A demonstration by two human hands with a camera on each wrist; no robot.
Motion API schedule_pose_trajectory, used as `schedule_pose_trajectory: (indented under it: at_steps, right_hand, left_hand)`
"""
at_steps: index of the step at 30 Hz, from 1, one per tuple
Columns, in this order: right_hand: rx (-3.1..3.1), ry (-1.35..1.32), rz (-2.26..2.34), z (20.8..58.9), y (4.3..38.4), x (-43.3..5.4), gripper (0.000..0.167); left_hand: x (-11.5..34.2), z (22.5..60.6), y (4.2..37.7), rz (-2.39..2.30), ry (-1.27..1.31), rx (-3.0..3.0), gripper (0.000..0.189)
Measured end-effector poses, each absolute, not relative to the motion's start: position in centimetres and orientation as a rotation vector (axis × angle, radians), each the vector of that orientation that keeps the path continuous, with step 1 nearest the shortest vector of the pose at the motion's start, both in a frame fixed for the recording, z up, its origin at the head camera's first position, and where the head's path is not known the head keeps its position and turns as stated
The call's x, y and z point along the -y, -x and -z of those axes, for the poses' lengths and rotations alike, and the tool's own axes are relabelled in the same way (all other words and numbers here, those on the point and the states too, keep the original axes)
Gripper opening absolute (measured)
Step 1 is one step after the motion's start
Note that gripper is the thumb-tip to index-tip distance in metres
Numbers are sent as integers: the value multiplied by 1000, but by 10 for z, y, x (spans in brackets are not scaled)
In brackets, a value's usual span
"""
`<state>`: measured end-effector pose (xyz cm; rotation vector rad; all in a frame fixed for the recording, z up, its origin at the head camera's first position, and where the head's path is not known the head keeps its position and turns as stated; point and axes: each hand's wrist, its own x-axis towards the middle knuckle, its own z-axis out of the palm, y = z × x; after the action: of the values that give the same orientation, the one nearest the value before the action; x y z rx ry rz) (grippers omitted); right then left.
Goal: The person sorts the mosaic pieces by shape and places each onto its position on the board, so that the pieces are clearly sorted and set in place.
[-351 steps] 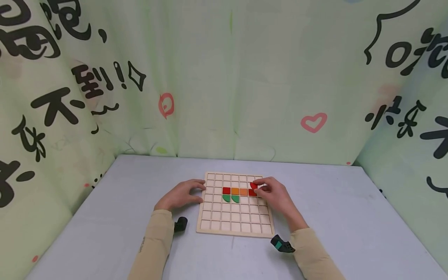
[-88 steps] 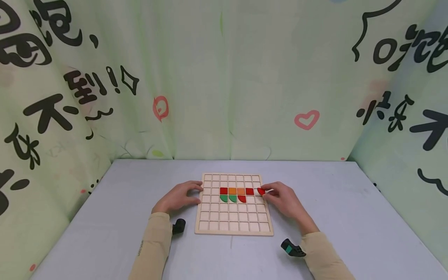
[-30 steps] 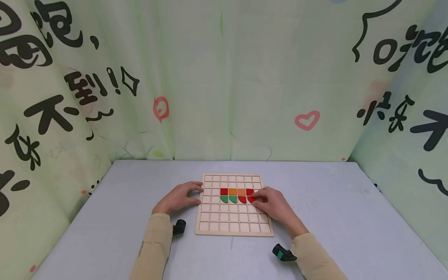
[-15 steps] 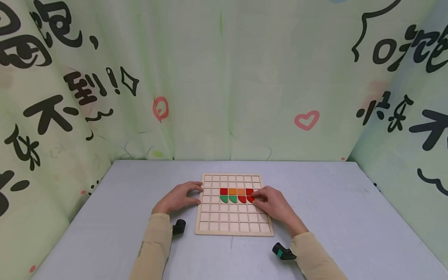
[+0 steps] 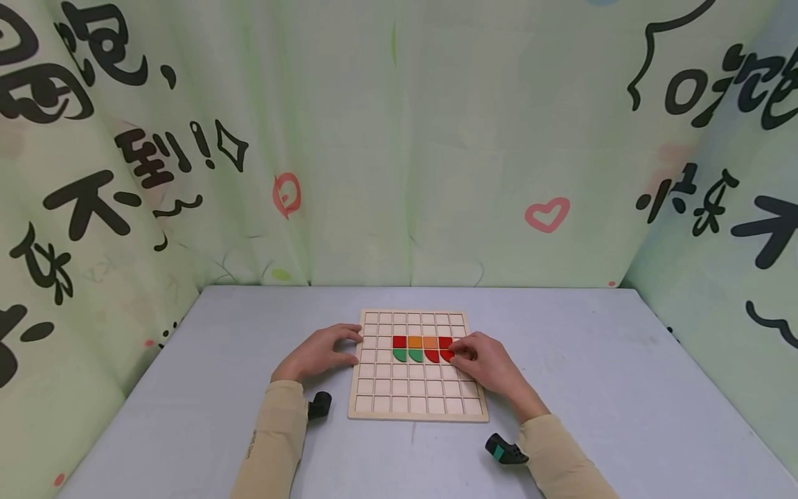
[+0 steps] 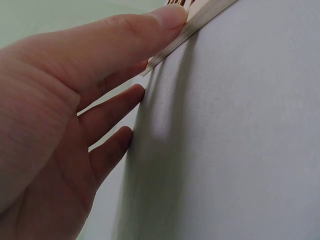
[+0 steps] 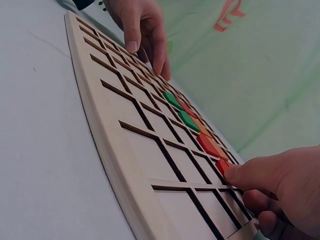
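Note:
A pale wooden grid board [image 5: 418, 407] lies on the table. One row holds a red square tile [image 5: 400, 342], two orange square tiles [image 5: 422, 342] and another red square [image 5: 445, 342]. Just below it are two green quarter-round tiles [image 5: 408, 355] and a red quarter-round tile [image 5: 432, 356]. My right hand [image 5: 491, 366] pinches a second red quarter-round tile [image 5: 445, 355] at the right end of that lower row; the right wrist view shows my thumb [image 7: 240, 175] against it. My left hand [image 5: 314, 353] touches the board's left edge with thumb and fingertips, fingers extended.
The white table [image 5: 206, 416] reaches back to a pale green curtain [image 5: 349, 138] printed with black characters. Black wrist cameras [image 5: 319, 405] sit by both sleeves, close to the board's near side.
In earlier frames a red quarter-round tile was placed beside the green ones. My right hand then brought another leftward from the board's right edge into the row. My left hand stayed at the board.

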<state>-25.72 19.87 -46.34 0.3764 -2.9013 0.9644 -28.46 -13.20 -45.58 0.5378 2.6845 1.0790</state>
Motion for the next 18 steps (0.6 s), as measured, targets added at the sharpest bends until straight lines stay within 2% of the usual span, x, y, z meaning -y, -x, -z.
schedule_pose_trajectory:
  at_steps: [18]
  right_hand:
    - [2885, -353, -991, 463, 256, -197, 16]
  left_hand:
    - [135, 461, 287, -1086, -585, -2685, 37]
